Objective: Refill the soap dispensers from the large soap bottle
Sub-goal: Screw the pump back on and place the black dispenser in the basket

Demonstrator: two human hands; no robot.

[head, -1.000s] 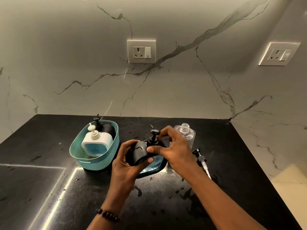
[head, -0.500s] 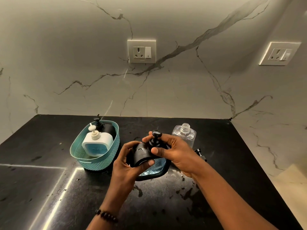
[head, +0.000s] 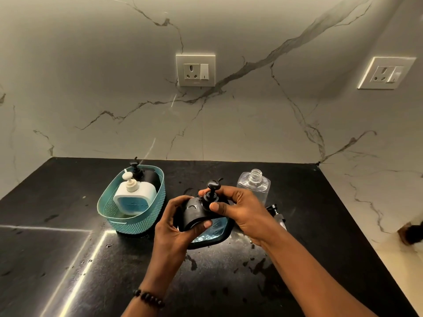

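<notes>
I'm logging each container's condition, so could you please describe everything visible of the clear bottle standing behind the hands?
The clear bottle looks like colourless transparent plastic, flat-shouldered with a ribbed threaded neck. Its cap is off and the mouth is open. It appears empty, though its lower part is hidden behind the right hand. It stands upright on the black countertop, near the back wall. Whether the hand touches it cannot be told.

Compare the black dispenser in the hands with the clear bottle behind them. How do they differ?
The black dispenser is opaque; the clear bottle is see-through. The black dispenser has its pump on, pinched at its base by the right hand; the clear bottle's threaded neck is open. The left hand holds the black dispenser tilted above the counter; the clear bottle stands upright on the counter, untouched. Both are soap containers.
</notes>
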